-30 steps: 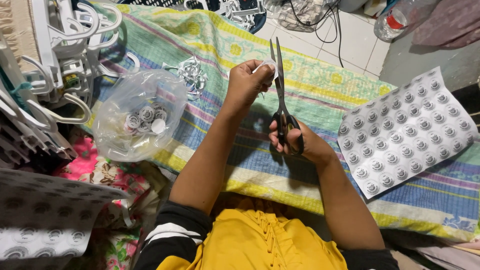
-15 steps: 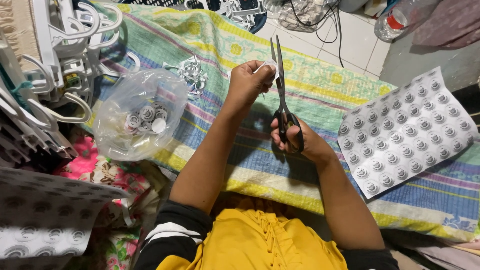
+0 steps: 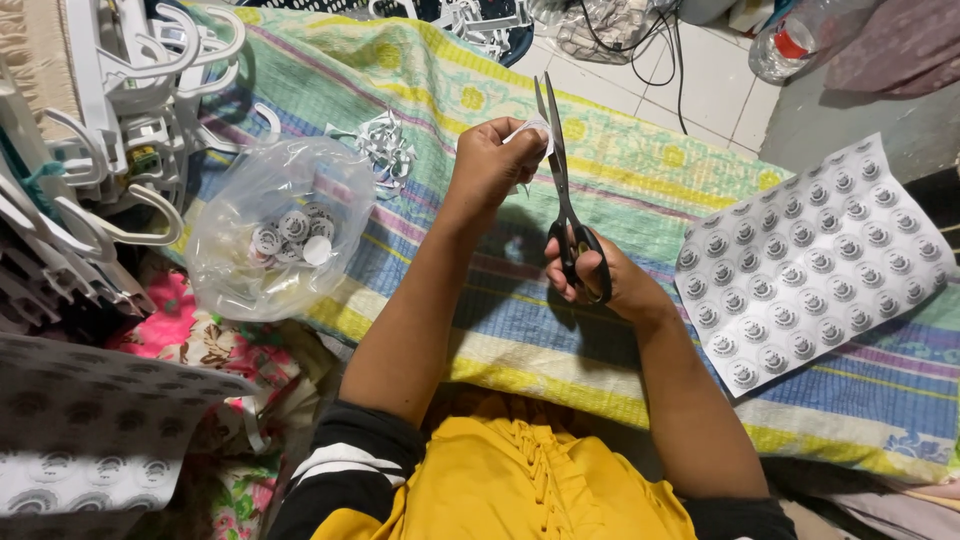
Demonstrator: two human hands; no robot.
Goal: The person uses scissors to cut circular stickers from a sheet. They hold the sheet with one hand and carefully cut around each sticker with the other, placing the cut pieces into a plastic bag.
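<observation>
My right hand grips the black handles of a pair of scissors, blades pointing up and away. My left hand pinches a small white paper piece right against the blades. Both hands hover over a striped, colourful cloth spread in front of me.
A clear plastic bag holding cut round paper labels lies at the left, with white paper scraps beyond it. A sheet of printed round labels lies at the right. White plastic hangers pile up at far left; another printed sheet sits bottom left.
</observation>
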